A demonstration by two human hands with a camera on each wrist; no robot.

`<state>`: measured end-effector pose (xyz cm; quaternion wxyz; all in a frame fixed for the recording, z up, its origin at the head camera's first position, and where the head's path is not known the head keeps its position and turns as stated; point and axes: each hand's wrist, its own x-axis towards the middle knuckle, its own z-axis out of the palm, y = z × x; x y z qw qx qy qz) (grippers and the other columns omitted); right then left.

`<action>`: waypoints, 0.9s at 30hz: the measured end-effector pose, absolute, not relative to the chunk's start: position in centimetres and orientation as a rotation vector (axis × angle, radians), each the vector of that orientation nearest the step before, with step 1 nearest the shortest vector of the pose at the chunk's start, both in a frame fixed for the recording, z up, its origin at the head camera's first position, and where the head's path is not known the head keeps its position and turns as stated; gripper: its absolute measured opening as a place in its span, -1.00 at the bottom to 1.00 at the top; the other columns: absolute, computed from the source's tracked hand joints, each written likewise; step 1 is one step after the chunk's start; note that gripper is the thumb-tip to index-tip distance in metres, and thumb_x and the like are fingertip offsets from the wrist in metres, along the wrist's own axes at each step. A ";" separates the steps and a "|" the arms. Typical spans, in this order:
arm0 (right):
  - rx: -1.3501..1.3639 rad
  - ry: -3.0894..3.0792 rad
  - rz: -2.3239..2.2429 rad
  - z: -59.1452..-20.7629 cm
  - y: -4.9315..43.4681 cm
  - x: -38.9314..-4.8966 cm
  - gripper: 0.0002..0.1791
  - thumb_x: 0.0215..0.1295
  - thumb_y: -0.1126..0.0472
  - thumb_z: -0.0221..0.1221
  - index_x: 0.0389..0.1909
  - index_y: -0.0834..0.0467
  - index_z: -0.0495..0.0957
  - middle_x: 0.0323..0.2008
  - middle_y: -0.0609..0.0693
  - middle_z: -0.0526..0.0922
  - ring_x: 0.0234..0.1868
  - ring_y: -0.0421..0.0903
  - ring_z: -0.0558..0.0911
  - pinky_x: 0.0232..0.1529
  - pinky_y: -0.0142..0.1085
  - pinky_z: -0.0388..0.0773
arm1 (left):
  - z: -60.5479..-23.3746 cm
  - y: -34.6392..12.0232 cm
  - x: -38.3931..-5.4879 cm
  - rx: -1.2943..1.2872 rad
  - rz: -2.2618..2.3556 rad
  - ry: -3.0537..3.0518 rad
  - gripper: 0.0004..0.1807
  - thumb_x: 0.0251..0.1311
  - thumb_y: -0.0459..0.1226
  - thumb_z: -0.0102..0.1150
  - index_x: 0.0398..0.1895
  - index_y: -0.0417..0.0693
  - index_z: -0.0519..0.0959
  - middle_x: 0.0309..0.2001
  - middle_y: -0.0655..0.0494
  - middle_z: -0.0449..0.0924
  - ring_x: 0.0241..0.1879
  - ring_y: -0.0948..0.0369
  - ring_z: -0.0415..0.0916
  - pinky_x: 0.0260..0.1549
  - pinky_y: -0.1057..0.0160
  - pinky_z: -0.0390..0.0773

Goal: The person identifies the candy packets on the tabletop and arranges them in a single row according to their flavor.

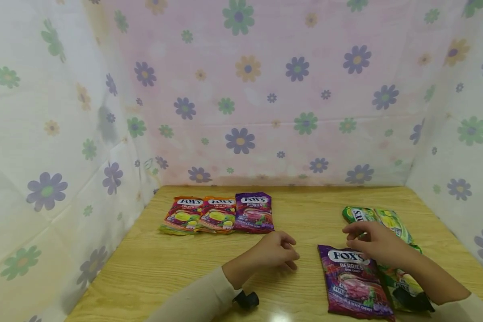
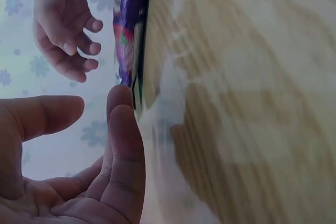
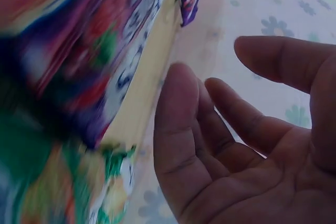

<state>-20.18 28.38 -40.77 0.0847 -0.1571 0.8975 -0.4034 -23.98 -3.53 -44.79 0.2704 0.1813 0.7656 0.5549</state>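
My left hand (image 1: 274, 253) hovers over the middle of the wooden table, fingers loosely bent and nothing between them. In the left wrist view its thumb and fingers (image 2: 126, 135) are spread apart. My right hand (image 1: 380, 243) is above the purple Fox's Berries candy bag (image 1: 356, 286), overlapping its top corner in the head view. The right wrist view shows that hand's thumb and fingers (image 3: 176, 124) apart, holding nothing. Partly under the purple bag and my right forearm lies a green candy bag (image 1: 404, 286). Behind the right hand are green and yellow-green candy bags (image 1: 394, 221).
At the back left, two orange-red Fox's Fruits bags (image 1: 183, 217) and another purple Berries bag (image 1: 254, 214) lie in a row, edges close together. Flowered cloth walls (image 1: 265, 98) enclose the table (image 1: 177, 273) at the back and both sides. Black straps sit at both wrists.
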 end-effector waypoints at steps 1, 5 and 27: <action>-0.459 2.669 -1.185 -40.8 28.8 -20.0 -0.50 0.50 0.06 0.22 0.27 0.32 0.51 -0.07 0.13 0.65 -0.30 -0.11 0.69 -0.43 -0.22 0.69 | -44.8 -3.3 -23.8 0.485 1.495 2.036 -0.55 0.33 -0.27 0.30 0.22 -0.28 0.52 -0.18 0.02 0.66 -0.31 0.08 0.78 -0.27 0.14 0.77; -0.395 2.568 -1.162 -40.8 30.5 -19.4 -0.44 0.52 0.07 0.19 0.31 0.41 0.43 -0.14 0.12 0.65 -0.56 -0.13 0.59 -0.64 -0.20 0.59 | -44.8 -2.2 -23.1 0.476 1.482 1.944 -0.55 0.34 -0.27 0.30 0.23 -0.27 0.50 -0.17 0.03 0.69 -0.27 0.09 0.78 -0.26 0.14 0.77; -0.175 2.448 -1.076 -41.1 31.2 -18.3 -0.62 0.53 0.02 0.17 -0.11 0.30 0.68 -0.49 0.11 0.70 -0.51 0.09 0.75 -0.51 -0.10 0.70 | -45.1 0.6 -21.8 0.398 1.436 1.740 -0.60 0.41 -0.28 0.25 0.25 -0.20 0.53 -0.17 -0.09 0.80 -0.14 -0.05 0.80 -0.21 0.12 0.78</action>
